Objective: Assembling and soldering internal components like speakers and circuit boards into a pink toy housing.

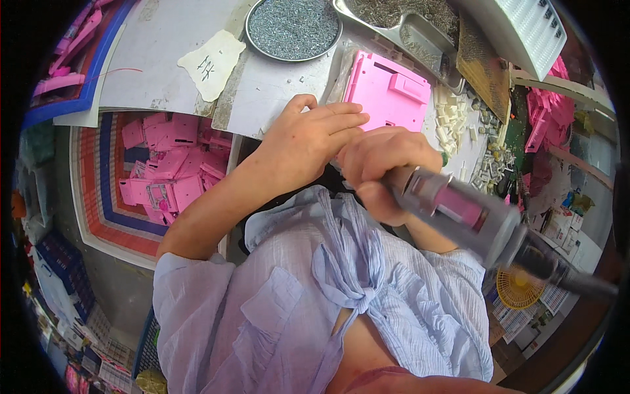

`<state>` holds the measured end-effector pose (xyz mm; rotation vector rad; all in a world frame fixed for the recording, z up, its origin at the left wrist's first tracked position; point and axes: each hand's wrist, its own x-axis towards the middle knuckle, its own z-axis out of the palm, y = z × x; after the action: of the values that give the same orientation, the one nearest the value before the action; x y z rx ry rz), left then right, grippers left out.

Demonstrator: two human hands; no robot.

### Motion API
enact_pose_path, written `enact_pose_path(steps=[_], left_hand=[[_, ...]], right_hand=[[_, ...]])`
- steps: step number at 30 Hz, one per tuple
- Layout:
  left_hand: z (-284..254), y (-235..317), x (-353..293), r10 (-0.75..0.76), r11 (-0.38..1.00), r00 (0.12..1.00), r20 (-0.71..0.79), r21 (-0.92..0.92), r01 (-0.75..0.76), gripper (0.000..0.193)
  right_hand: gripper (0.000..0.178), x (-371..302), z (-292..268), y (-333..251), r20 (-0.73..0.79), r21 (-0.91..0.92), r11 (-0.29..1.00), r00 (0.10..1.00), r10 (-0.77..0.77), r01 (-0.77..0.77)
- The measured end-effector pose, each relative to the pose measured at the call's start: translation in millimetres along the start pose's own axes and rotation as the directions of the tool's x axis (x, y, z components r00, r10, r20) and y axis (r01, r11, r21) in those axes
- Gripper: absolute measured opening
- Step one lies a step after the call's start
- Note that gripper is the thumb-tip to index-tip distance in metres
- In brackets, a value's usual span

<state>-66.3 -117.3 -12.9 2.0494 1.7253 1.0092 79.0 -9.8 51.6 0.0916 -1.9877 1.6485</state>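
A pink plastic panel (388, 92) is laid on the table (164, 52) at the upper centre of the frame. Its lower left edge is overlapped by the left hand (305, 139); whether that grip is closed cannot be told. Right of centre, a grey cylindrical tool (459, 210) is clamped in the right hand's (390, 164) grip.

Pale grey desk (154, 72), spanning the upper part of the frame, with a torn piece of white paper (203, 73) lying left of top centre. A round metal tray (294, 60) stands at top centre, with a compartmented metal tray (392, 33) to its right. Below these, toward the right, lie a pink plastic casing (384, 88), scattered white plastic pieces (449, 117) and small metal parts (493, 159).
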Motion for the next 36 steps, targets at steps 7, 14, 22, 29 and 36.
enact_pose_path(steps=[7,14,22,29,36], left_hand=[[-3,5,6,-0.018,1.000,0.999,0.036,0.012,0.017,0.040],[-1,18,47,0.097,0.995,0.995,-0.011,-0.032,-0.097,0.041],[39,24,76,0.106,0.975,0.994,0.021,0.195,-0.108,0.039],[37,28,77,0.066,0.965,0.997,0.051,0.250,-0.077,0.039],[39,28,75,0.056,0.963,0.997,0.044,0.260,-0.065,0.040]], right_hand=[[0.018,-6,-5,7,-0.044,0.036,0.998,0.998,-0.042,0.043],[0.018,-15,-96,-44,-0.461,0.251,0.956,0.887,-0.022,0.154],[0.011,-47,-123,10,-0.577,0.194,0.980,0.814,0.071,0.052],[0.014,-41,-129,32,-0.466,0.066,0.995,0.884,-0.035,0.074],[0.013,-74,-105,-19,-0.474,0.093,0.989,0.868,0.148,-0.118]])
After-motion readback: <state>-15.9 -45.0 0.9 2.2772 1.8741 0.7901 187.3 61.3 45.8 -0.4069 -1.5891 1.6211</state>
